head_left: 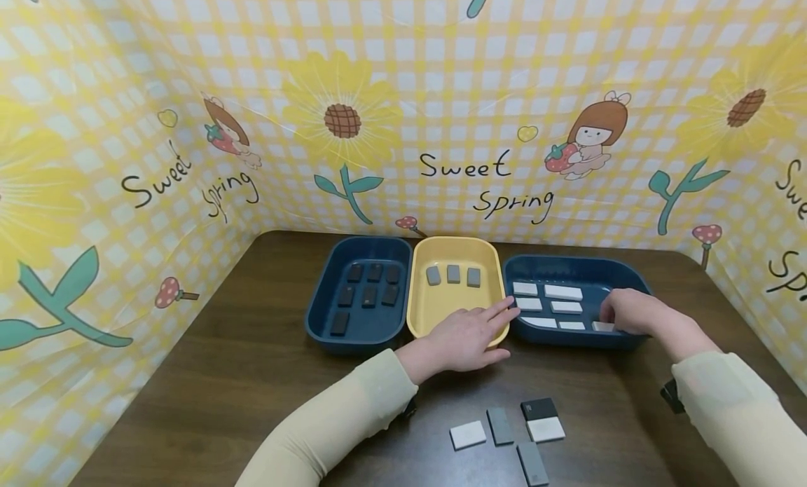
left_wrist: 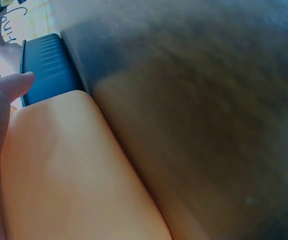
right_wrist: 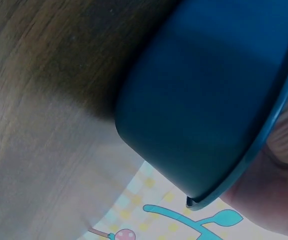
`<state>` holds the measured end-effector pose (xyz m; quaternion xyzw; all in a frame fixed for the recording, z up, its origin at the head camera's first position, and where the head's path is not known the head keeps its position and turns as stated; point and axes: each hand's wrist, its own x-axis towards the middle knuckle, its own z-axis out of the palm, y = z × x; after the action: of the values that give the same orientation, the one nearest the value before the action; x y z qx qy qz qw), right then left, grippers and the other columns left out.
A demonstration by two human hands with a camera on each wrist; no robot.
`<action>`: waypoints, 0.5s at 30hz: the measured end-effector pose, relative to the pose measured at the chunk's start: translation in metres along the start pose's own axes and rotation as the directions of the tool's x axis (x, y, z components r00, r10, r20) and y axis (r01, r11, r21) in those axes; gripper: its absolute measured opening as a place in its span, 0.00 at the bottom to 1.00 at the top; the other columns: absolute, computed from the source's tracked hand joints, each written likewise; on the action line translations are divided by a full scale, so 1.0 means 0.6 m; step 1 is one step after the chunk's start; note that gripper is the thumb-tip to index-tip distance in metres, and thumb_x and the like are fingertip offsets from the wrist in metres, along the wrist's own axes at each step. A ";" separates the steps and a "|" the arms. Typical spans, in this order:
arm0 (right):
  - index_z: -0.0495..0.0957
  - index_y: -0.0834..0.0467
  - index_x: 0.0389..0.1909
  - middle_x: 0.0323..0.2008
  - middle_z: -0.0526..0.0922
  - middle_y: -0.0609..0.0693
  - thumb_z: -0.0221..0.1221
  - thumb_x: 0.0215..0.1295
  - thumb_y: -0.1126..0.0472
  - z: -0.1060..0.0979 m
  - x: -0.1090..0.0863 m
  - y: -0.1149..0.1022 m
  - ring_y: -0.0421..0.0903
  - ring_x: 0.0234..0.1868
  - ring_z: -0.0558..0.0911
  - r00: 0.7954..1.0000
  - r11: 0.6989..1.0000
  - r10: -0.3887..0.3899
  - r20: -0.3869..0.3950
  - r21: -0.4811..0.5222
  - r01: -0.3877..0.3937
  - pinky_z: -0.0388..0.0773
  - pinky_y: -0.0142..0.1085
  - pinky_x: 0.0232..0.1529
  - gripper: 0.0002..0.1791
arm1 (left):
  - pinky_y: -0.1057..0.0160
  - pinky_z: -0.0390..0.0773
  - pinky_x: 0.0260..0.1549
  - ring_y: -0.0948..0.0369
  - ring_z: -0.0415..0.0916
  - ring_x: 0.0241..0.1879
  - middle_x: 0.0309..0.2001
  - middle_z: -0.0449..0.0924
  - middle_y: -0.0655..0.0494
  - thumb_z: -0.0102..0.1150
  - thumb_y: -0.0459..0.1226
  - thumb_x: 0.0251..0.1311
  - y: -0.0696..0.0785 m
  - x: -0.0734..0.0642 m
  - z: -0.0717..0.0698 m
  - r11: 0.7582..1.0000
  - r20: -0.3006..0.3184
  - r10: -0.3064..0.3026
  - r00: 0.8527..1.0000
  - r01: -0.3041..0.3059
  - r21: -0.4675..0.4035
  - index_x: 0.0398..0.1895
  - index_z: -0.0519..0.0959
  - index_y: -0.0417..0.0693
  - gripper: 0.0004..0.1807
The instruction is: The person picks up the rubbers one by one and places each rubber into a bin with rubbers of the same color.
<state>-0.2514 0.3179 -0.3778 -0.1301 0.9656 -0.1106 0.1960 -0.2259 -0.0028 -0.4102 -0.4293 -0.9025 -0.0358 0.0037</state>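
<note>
The right hand [head_left: 633, 313] dips into the blue tray [head_left: 576, 338] at the right of the head view. Its fingers bend down next to a small white block [head_left: 603, 326] near the front wall. The fingertips are hidden, so I cannot tell if they pinch that block. More white blocks [head_left: 566, 307] lie in rows in the same tray.

The left hand [head_left: 469, 338] lies over the lower right corner of the yellow tray [head_left: 441, 312], in the middle of the view. Its fingers are straight and a bit apart, and they hold nothing. The tips reach toward the edge of the blue tray. The two hands are well apart.

Three gray blocks [head_left: 453, 274] sit in a row in the yellow tray. Left of it is a dark blue tray [head_left: 378, 326] with seven black blocks [head_left: 368, 296].

At the bottom of the view, right of the middle, five loose blocks lie flat on the brown table [head_left: 208, 382]. Two are white, two are gray and one is black. The black one touches a white one.

A yellow checked cloth [head_left: 466, 73] with big flowers hangs behind.
</note>
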 end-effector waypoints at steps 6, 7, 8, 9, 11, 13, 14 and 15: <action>0.81 0.66 0.41 0.34 0.81 0.55 0.65 0.56 0.73 0.000 -0.004 -0.001 0.51 0.34 0.76 1.000 1.000 -0.002 -0.024 0.019 0.002 0.78 0.54 0.43 0.11 | 0.61 0.72 0.55 0.60 0.70 0.61 0.77 0.44 0.59 0.49 0.57 0.68 0.000 0.001 0.001 1.000 -0.002 0.004 1.000 -0.004 -0.001 0.78 0.50 0.55 0.40; 0.80 0.67 0.42 0.35 0.81 0.55 0.66 0.56 0.72 0.000 -0.006 -0.003 0.52 0.35 0.77 0.999 1.000 -0.002 -0.037 0.023 0.003 0.78 0.54 0.43 0.12 | 0.60 0.72 0.55 0.60 0.70 0.61 0.77 0.44 0.59 0.49 0.57 0.68 0.000 0.001 0.001 1.000 -0.001 0.004 1.000 -0.004 -0.002 0.78 0.50 0.55 0.40; 0.80 0.67 0.43 0.35 0.81 0.56 0.67 0.55 0.72 0.000 -0.008 -0.004 0.52 0.35 0.77 0.999 1.000 -0.005 -0.052 0.023 0.006 0.78 0.55 0.43 0.14 | 0.60 0.72 0.55 0.60 0.70 0.61 0.77 0.44 0.59 0.49 0.57 0.68 0.000 0.001 0.001 1.000 -0.001 0.006 1.000 -0.006 -0.002 0.78 0.50 0.55 0.40; 0.79 0.68 0.44 0.36 0.81 0.57 0.67 0.55 0.71 -0.001 -0.012 -0.007 0.53 0.36 0.78 0.998 1.000 -0.008 -0.068 0.022 0.010 0.77 0.55 0.44 0.15 | 0.61 0.72 0.55 0.60 0.70 0.60 0.77 0.44 0.59 0.49 0.57 0.68 0.000 0.001 0.001 1.000 0.000 0.007 1.000 -0.007 -0.001 0.78 0.50 0.55 0.40; 0.79 0.68 0.46 0.37 0.81 0.58 0.69 0.54 0.70 -0.001 -0.017 -0.010 0.53 0.37 0.78 0.994 1.000 -0.023 -0.102 0.014 0.025 0.77 0.55 0.44 0.18 | 0.61 0.72 0.55 0.60 0.71 0.60 0.77 0.44 0.59 0.49 0.57 0.68 0.001 0.001 0.000 1.000 0.002 0.007 1.000 -0.008 0.003 0.78 0.51 0.55 0.40; 0.79 0.69 0.47 0.37 0.82 0.58 0.69 0.53 0.69 -0.001 -0.022 -0.013 0.54 0.37 0.79 0.990 0.999 -0.047 -0.136 -0.003 0.047 0.78 0.55 0.43 0.19 | 0.60 0.72 0.55 0.60 0.71 0.59 0.77 0.44 0.59 0.49 0.57 0.68 0.001 0.001 0.000 1.000 0.006 0.004 1.000 -0.005 0.006 0.78 0.50 0.55 0.40; 0.79 0.69 0.47 0.37 0.82 0.58 0.70 0.53 0.69 -0.001 -0.024 -0.014 0.54 0.37 0.79 0.987 0.998 -0.060 -0.151 -0.015 0.058 0.78 0.54 0.43 0.19 | 0.60 0.72 0.55 0.60 0.72 0.59 0.77 0.45 0.58 0.49 0.57 0.68 0.001 0.001 -0.001 1.000 0.007 0.003 1.000 -0.004 0.007 0.78 0.50 0.55 0.40; 0.79 0.69 0.47 0.37 0.82 0.58 0.70 0.53 0.68 -0.002 -0.026 -0.015 0.53 0.37 0.79 0.984 0.997 -0.071 -0.165 -0.025 0.068 0.78 0.54 0.43 0.19 | 0.60 0.72 0.55 0.59 0.72 0.59 0.77 0.45 0.58 0.49 0.57 0.68 0.001 0.001 -0.001 1.000 0.009 0.002 1.000 -0.002 0.006 0.78 0.50 0.56 0.40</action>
<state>-0.2363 0.3143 -0.3692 -0.1560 0.9745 -0.1183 0.1098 -0.2260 -0.0018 -0.4096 -0.4302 -0.9022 -0.0312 0.0011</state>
